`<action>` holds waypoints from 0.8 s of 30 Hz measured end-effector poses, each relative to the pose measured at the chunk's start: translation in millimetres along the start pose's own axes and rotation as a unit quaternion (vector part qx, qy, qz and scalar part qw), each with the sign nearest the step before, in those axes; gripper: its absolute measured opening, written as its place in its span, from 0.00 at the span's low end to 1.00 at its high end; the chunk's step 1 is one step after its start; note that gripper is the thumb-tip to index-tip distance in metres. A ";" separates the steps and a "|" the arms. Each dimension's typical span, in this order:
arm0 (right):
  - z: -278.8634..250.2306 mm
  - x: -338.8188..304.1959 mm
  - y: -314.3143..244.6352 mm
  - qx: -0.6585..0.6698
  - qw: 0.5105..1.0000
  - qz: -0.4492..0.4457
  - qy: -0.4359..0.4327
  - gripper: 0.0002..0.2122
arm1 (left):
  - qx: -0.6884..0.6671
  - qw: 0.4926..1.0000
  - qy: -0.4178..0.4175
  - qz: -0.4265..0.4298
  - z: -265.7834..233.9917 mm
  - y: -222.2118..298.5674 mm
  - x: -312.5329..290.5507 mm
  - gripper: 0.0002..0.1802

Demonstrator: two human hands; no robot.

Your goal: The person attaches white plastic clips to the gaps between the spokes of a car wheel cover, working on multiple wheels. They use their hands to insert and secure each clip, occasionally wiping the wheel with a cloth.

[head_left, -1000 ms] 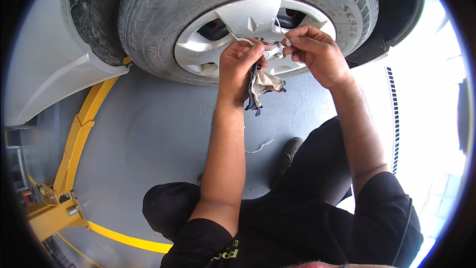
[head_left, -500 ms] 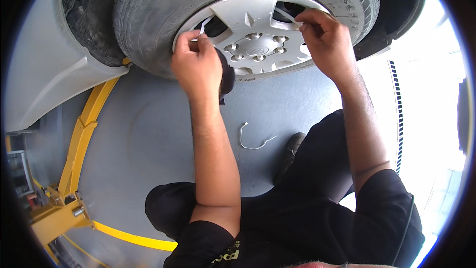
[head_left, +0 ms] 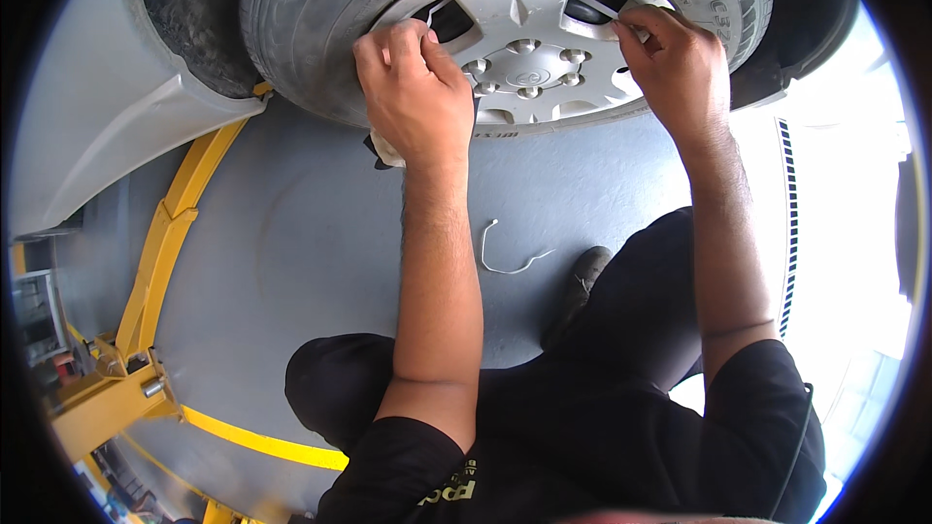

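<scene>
A silver wheel cover (head_left: pixel 500 5) with several round nut caps at its hub fills the black tire (head_left: pixel 311 29) in front of me. At the cover's upper left opening, my left hand (head_left: pixel 413 82) is closed, thumb and finger pinching one end of a white cable tie (head_left: pixel 430 17). My right hand (head_left: pixel 680 63) pinches a white strip at the upper right opening, which looks like the same tie's other end. Whatever runs behind the spoke between the openings is hidden. A black thing with a pale part (head_left: pixel 388 150) shows beside my left wrist.
Another white cable tie (head_left: pixel 500 269) lies bent on the grey floor near my shoe (head_left: pixel 580 291). A yellow lift arm (head_left: pixel 175 223) stands at the left, below the light-coloured car body panel (head_left: pixel 116 155). A yellow line (head_left: pixel 262 446) curves across the floor.
The wheel appears shifted right and up in the picture. My left hand has turned, its back and fingers now covering more of the left opening's edge. Both hands keep their pinch.
</scene>
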State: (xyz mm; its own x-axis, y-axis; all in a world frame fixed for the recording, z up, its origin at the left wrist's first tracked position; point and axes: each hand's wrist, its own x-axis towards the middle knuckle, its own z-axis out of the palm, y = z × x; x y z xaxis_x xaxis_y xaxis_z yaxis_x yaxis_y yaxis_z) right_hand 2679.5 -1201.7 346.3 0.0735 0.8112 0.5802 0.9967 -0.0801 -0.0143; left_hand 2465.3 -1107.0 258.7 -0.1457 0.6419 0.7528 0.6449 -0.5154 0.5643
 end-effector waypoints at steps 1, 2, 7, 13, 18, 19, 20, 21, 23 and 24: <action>-1.3 0.1 1.4 0.005 1.000 -0.002 -0.001 0.06 | -0.007 1.000 -0.011 0.022 -1.9 -2.1 -0.1 0.06; -2.5 -0.3 2.1 0.008 1.000 -0.003 -0.002 0.06 | -0.016 0.999 -0.027 0.040 -4.4 -4.5 0.7 0.05; -10.2 3.8 5.6 0.009 0.999 0.023 -0.030 0.06 | 0.038 0.985 -0.149 0.080 -16.0 -3.2 6.8 0.04; -10.4 8.8 2.9 0.001 1.000 0.009 -0.026 0.07 | 0.170 0.973 -0.134 0.075 -14.5 11.6 14.1 0.03; -3.8 6.0 4.4 0.000 0.999 0.037 -0.028 0.10 | 0.191 0.967 -0.051 0.159 -2.3 -4.0 25.4 0.09; -3.2 6.0 5.9 0.001 0.999 0.039 -0.036 0.10 | 0.186 0.962 -0.036 0.194 -1.8 -7.6 27.1 0.09; -2.6 6.5 7.0 -0.002 0.999 0.030 -0.032 0.10 | 0.180 0.957 -0.026 0.226 -1.6 -10.8 29.7 0.08; -2.4 7.1 8.0 -0.004 0.999 0.023 -0.028 0.11 | 0.168 0.951 -0.018 0.258 -1.8 -13.4 33.1 0.08; -3.2 7.4 8.8 -0.011 0.999 0.016 -0.032 0.10 | 0.188 0.933 -0.032 0.304 -4.2 -16.4 42.0 0.08; -3.2 7.4 8.4 -0.014 0.999 0.016 -0.040 0.10 | 0.190 0.925 -0.043 0.327 -6.7 -16.8 46.3 0.08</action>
State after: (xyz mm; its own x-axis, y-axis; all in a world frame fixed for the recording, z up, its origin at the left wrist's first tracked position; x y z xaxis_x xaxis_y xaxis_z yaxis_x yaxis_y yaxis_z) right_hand 2688.3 -1198.2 353.1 0.1091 0.8512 0.5134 0.9925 -0.1220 -0.0085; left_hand 2442.7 -1072.5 286.4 0.4193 0.3149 0.8515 0.7935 -0.5829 -0.1751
